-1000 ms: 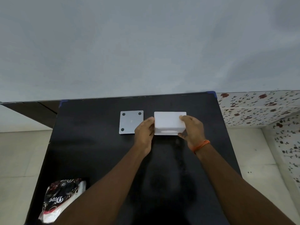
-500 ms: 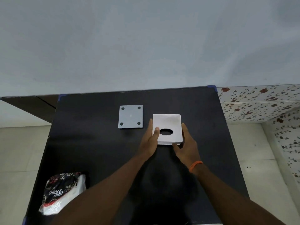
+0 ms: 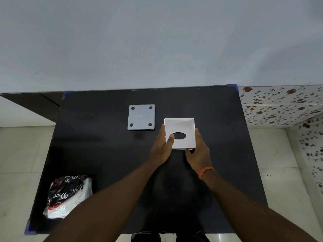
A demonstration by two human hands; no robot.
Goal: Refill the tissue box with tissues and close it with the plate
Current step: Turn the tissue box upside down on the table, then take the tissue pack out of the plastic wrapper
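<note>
Head view: a person's two bare arms reach forward over a black worktop [image 3: 104, 154] toward an open white box.
Tissue pack [image 3: 68, 196]: lies unopened-looking at the near left corner of the worktop, well apart from both hands; no tissues are out.
Left hand [image 3: 161, 145]: clasps the left wall of the tissue box [image 3: 180, 133], thumb hooked over the rim into the cavity, fingers flat along the outside.
Right hand [image 3: 198, 151]: cups the box's right wall and near corner, fingers pressed to the side; an orange band sits at the wrist.
Tissue box: rests upside down near the worktop's middle, open base up, the oval dispensing slot showing dark at the bottom; the inside appears bare.
Plate [image 3: 141, 117]: grey, square, four dark dots at its corners, flat on the worktop just beyond and left of the box, not touching it.
Progress: early, by the look of it. The box is opened and positioned; filling it and fitting the plate remain.
</note>
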